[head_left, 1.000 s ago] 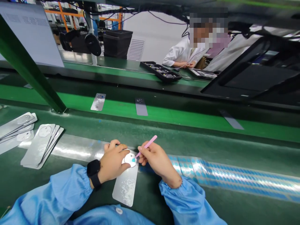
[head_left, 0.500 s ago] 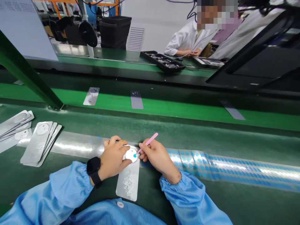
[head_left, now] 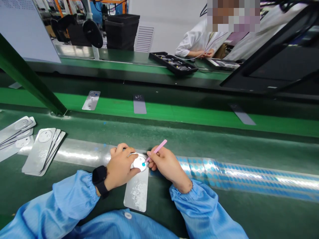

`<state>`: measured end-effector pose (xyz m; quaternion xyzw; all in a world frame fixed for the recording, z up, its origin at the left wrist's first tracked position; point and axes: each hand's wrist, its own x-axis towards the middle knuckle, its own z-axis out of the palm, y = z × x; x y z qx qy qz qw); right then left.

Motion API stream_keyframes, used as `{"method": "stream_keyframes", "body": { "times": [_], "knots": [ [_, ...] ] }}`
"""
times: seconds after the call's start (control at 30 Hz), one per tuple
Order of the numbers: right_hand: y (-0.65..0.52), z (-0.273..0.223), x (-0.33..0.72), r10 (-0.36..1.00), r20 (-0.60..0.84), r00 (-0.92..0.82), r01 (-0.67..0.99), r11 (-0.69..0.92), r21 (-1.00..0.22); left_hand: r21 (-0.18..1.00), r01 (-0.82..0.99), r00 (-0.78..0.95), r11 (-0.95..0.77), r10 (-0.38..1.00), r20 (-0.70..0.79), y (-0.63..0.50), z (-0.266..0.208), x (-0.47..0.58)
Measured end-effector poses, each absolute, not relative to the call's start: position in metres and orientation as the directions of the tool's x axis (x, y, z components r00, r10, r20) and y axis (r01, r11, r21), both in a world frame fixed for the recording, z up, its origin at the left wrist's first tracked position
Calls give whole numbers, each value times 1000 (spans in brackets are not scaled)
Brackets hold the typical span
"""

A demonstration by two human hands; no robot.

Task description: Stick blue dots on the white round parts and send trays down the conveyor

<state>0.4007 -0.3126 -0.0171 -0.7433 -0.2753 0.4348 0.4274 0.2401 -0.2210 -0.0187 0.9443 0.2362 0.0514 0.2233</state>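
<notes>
A silvery phone back cover [head_left: 136, 191] lies on the green bench in front of me, its round camera ring at the far end. My left hand [head_left: 121, 167] grips that end, thumb and fingers around the ring. Between the thumb and fingers of my right hand [head_left: 165, 164] is a pair of slim pink tweezers [head_left: 159, 146], its tip down at the ring. Under the tip sits a small blue round sticker [head_left: 143, 164]. My curled right fingers partly hide the cover's right edge.
Clear film with rows of blue dots [head_left: 239, 176] runs right along the bench. Stacked covers [head_left: 41, 152] lie at left. Beyond, a green conveyor belt [head_left: 169, 114] carries several covers. A green post [head_left: 32, 76] slants at left; a black tray [head_left: 174, 63] and a white-sleeved person are across.
The covers on the belt have shifted slightly left. Both my hands, the tweezers and the cover under them stay nearly in place.
</notes>
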Motion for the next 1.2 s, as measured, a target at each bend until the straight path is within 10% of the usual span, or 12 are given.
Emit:
{"method": "stream_keyframes", "body": {
  "times": [1.2],
  "knots": [
    [-311,-20,398,809,-360,465,89,-447,-890,302,321,934,-898,352,57,-231,-24,233]
  ]
}}
